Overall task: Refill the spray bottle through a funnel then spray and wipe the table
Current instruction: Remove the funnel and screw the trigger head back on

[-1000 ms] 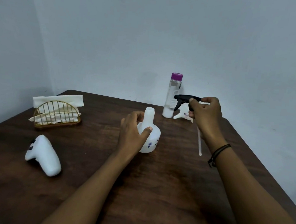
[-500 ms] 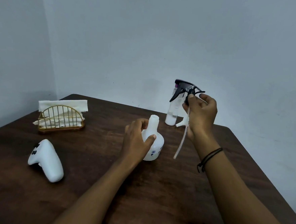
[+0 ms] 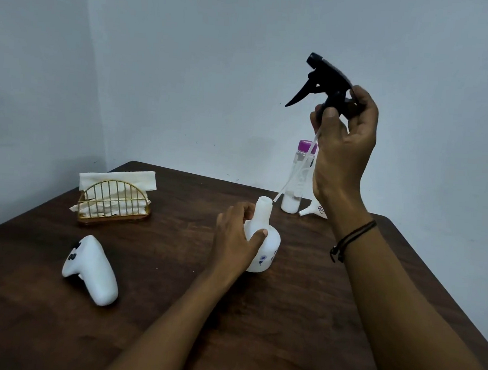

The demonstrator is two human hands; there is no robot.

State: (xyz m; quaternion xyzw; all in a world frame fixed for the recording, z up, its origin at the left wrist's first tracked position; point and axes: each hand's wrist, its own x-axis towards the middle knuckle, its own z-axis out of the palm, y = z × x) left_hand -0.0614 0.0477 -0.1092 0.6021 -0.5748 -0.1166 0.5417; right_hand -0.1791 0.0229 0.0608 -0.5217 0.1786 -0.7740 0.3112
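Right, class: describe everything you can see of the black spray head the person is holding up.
The black spray head looks like hard plastic, with a nozzle at the top left and a trigger curving down. It is off the bottle, held high and tilted in the right hand. Its thin translucent dip tube slants down, its tip near the open neck of the white bottle.

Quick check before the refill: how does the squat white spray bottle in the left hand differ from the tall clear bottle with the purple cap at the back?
The squat white spray bottle is opaque, round-bodied and uncapped, neck open; the tall clear bottle with the purple cap is slim, see-through and capped. The left hand grips the white one; the clear one stands untouched. Both stand upright on the dark wooden table.
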